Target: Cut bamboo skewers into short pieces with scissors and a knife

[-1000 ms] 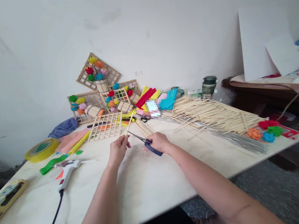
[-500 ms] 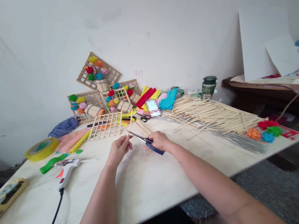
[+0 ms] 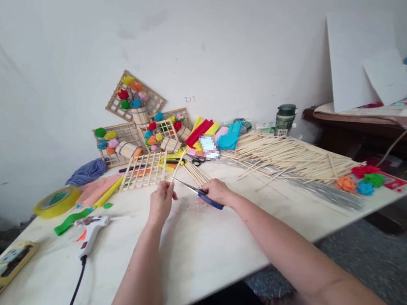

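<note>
My left hand [image 3: 161, 200] pinches a thin wooden stick [image 3: 178, 165], which rises from the fingers and tilts slightly right. In my right hand [image 3: 214, 192] is a pair of scissors [image 3: 210, 200] with dark blue handles, its blades pointing left to the stick just above my left fingertips. Whether the blades touch the stick I cannot tell. Behind the hands lies a small row of cut sticks [image 3: 195, 173]. A lattice of sticks [image 3: 143, 173] lies flat to the left of them.
Lattice panels with paper flowers [image 3: 135, 95] lean against the wall. A large heap of sticks [image 3: 291, 156] and silvery wires [image 3: 313, 189] spread to the right. Left are a glue gun [image 3: 92, 237], yellow tape [image 3: 57, 201] and a power strip [image 3: 10, 266]. A dark green cup [image 3: 285, 119] stands behind.
My left hand has shifted slightly left and turned, and the stick in it now leans more to the right. The right hand with the scissors has barely moved.
</note>
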A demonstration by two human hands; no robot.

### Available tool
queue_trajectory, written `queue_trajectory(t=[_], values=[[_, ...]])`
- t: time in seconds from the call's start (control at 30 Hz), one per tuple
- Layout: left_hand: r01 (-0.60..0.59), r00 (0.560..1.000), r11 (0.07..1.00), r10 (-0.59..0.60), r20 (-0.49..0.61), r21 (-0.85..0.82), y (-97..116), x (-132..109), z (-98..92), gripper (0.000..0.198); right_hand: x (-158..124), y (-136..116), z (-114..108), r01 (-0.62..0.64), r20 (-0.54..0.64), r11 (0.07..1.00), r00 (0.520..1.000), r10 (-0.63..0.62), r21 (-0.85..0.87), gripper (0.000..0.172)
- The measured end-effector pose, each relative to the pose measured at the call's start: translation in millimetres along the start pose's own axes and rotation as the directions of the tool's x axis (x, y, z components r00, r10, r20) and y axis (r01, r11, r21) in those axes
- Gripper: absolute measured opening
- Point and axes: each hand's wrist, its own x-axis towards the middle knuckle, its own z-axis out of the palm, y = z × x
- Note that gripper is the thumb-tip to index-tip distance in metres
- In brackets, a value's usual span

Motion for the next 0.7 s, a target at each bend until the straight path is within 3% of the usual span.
queue_trajectory(t=[0.7], values=[[0.033, 0.996, 0.987, -0.019, 0.092, -0.159, -1.8, -2.5, 2.6, 0.037, -7.0, -3.0, -3.9, -0.001, -0.057, 0.99, 0.998, -0.007, -0.144, 0.049]])
